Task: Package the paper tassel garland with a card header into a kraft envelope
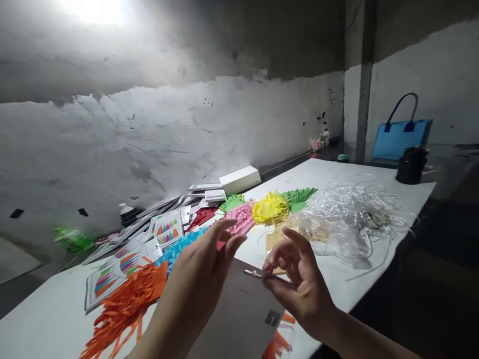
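My right hand (299,281) pinches a thin white stick with coloured marks (253,273) between thumb and forefinger, its other fingers loosely spread. My left hand (207,267) is raised beside it with fingers stretched out and together, holding nothing I can see. Both hover over a grey card sheet (239,314) on the white table (45,319). Fringed paper piles lie just beyond the hands: orange (125,304), blue (179,248), pink (241,217), yellow (270,207) and green (299,196).
Packs of coloured paper (123,264) and a white box (239,179) lie at the back left. A heap of clear plastic strips (355,209) covers the right side. A black pot (410,164) and a blue bag (400,139) stand far right. The table edge drops off at right.
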Motion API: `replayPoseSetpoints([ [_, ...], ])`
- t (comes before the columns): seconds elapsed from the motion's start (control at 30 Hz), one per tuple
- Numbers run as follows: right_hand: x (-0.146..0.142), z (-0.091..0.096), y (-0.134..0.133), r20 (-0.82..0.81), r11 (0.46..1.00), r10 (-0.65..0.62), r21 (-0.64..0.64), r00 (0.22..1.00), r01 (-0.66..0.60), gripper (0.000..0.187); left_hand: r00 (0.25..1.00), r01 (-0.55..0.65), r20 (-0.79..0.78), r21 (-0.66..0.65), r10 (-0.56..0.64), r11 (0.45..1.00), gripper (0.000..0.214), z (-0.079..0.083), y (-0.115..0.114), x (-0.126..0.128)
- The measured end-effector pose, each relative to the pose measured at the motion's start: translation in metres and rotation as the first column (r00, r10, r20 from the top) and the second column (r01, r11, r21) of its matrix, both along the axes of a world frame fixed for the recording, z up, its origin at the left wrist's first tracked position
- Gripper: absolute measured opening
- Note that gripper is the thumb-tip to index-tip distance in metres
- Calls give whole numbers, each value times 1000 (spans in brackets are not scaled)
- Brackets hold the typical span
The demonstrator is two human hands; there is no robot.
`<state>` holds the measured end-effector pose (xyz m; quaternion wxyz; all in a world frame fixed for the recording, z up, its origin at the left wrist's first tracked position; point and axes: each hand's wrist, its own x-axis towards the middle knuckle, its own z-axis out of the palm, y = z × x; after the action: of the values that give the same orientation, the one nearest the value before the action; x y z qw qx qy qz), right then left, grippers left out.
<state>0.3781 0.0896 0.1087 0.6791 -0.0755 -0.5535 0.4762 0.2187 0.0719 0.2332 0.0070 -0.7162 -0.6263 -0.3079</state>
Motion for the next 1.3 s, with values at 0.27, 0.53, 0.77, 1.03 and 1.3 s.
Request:
replayPoseSetpoints([
  [0.27,73,-11,-49,96,976,-203,99,974,194,80,790,283,604,-199,-110,938,27,-60,-76,29],
  [0.53,128,8,-83,609,969,246,-144,755,-200,75,563,356,824,-317,70,879,50,-129,-72,53],
  [0.77,114,-19,-62,832,995,-84,102,548,-2,76,538,398,837,-360,103,844,50,-142,-51,58],
  [1.03,102,-40,-61,819,908,-419,372,391,193,70,595,389,795,-417,121,821,51,-145,-36,58],
  [1.3,88,-46,-66,728,773,-635,595,258,221,49,528,428,823,-470,208,772,57,-143,-37,57],
])
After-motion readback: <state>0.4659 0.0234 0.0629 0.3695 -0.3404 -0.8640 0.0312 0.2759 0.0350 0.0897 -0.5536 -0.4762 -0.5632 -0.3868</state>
